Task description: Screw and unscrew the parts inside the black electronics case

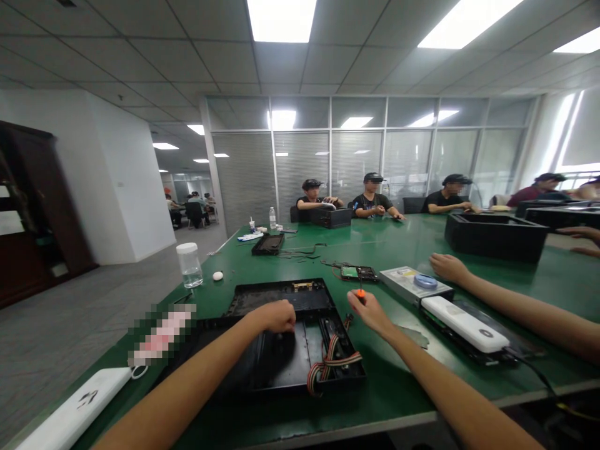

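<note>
An open black plastic casing [276,356] lies in front of me, with a ribbon cable of striped wires [335,362] in its right part. Over the middle of the casing is my left hand [280,315], its fingers curled closed; whatever they may hold is hidden. Just past the casing's right edge, my right hand [372,310] pinches a screwdriver [360,292] by its orange handle, the thin shaft pointing up. Beyond it lies a small unit with a green circuit board [349,272].
To the right are a metal drive box [405,279] with a blue tape roll [425,281], a white power bank [464,322] and another person's hand [447,267]. A lidded clear jar [190,269] stands left. Farther off are a black box [497,236] and several seated people.
</note>
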The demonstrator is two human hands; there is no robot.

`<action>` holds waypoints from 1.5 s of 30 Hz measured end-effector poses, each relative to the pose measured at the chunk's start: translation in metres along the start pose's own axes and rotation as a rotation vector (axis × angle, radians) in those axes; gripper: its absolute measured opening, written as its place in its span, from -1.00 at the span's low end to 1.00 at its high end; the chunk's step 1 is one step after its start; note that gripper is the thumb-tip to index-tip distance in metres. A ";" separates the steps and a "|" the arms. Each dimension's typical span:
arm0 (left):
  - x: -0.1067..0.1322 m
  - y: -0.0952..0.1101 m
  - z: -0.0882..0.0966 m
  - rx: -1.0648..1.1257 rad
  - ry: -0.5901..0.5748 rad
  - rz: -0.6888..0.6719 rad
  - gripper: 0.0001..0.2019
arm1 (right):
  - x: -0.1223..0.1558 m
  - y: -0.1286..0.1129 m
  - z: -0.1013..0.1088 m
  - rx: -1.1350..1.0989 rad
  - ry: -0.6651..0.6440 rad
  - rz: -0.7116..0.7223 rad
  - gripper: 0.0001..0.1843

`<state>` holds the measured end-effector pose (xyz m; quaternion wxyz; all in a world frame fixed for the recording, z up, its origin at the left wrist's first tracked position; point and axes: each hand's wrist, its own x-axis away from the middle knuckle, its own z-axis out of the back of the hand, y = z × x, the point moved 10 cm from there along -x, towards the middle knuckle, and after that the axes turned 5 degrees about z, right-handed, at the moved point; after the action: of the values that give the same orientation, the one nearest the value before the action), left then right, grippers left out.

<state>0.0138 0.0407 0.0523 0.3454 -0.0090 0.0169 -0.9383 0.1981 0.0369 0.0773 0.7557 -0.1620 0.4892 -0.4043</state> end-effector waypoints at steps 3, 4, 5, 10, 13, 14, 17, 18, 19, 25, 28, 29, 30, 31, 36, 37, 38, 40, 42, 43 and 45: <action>0.011 0.002 0.013 0.056 0.026 -0.044 -0.78 | 0.043 -0.074 -0.034 0.274 -0.367 0.326 -0.69; 0.013 -0.001 0.021 0.072 0.061 -0.038 -0.75 | 0.063 -0.092 -0.045 0.365 -0.478 0.414 -0.77; 0.014 -0.007 0.029 0.081 0.105 -0.016 -0.74 | 0.080 -0.104 -0.051 0.468 -0.525 0.452 -0.83; 0.006 -0.063 0.029 0.098 0.123 0.249 -0.68 | 0.124 -0.116 -0.052 0.828 -0.478 0.426 -0.74; -0.005 -0.077 -0.003 0.186 -0.100 0.286 -0.74 | 0.135 -0.112 -0.047 0.792 -0.518 0.454 -0.73; -0.008 -0.077 -0.011 0.215 -0.155 0.273 -0.77 | 0.138 -0.111 -0.044 0.765 -0.536 0.459 -0.72; -0.015 -0.071 -0.021 0.252 -0.183 0.221 -0.79 | 0.147 -0.107 -0.032 0.708 -0.565 0.420 -0.68; -0.016 -0.068 -0.023 0.242 -0.171 0.209 -0.80 | 0.149 -0.105 -0.029 0.695 -0.563 0.392 -0.67; -0.018 -0.065 -0.024 0.214 -0.159 0.194 -0.81 | 0.151 -0.102 -0.026 0.684 -0.554 0.360 -0.66; -0.020 -0.039 -0.007 -0.096 -0.028 -0.001 -0.95 | 0.148 -0.083 -0.028 0.696 -0.496 0.240 -0.69; -0.011 -0.030 0.028 -0.124 0.032 -0.037 -0.90 | 0.128 -0.071 -0.034 0.758 -0.474 0.214 -0.74; -0.004 -0.025 0.041 -0.125 0.042 -0.044 -0.89 | 0.119 -0.067 -0.037 0.774 -0.476 0.212 -0.76; 0.003 -0.019 0.054 -0.126 0.051 -0.051 -0.89 | 0.108 -0.062 -0.041 0.784 -0.480 0.214 -0.79; 0.012 -0.010 0.067 -0.125 0.070 -0.066 -0.89 | 0.096 -0.057 -0.045 0.784 -0.485 0.222 -0.82; 0.065 0.047 0.101 -0.086 0.124 -0.048 -0.89 | 0.031 -0.027 -0.063 0.668 -0.424 0.226 -0.81; 0.075 0.057 0.100 -0.075 0.128 -0.031 -0.90 | 0.021 -0.020 -0.068 0.618 -0.417 0.220 -0.79; 0.084 0.066 0.097 -0.061 0.115 -0.020 -0.92 | 0.013 -0.014 -0.072 0.571 -0.414 0.218 -0.77; 0.099 0.080 0.087 -0.032 0.088 0.007 -0.94 | 0.002 -0.005 -0.081 0.503 -0.421 0.243 -0.71; 0.109 0.087 0.075 -0.008 0.057 0.027 -0.93 | 0.000 -0.003 -0.085 0.489 -0.422 0.316 -0.62; 0.112 0.088 0.070 0.002 0.044 0.036 -0.92 | 0.001 -0.003 -0.083 0.502 -0.415 0.362 -0.56; 0.117 0.089 0.059 0.018 0.022 0.048 -0.92 | 0.005 0.001 -0.074 0.572 -0.404 0.430 -0.48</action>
<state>-0.0159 -0.1045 0.1083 0.3675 0.0051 0.0124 -0.9299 0.1354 0.0452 0.0390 0.9184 0.0846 0.2214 -0.3169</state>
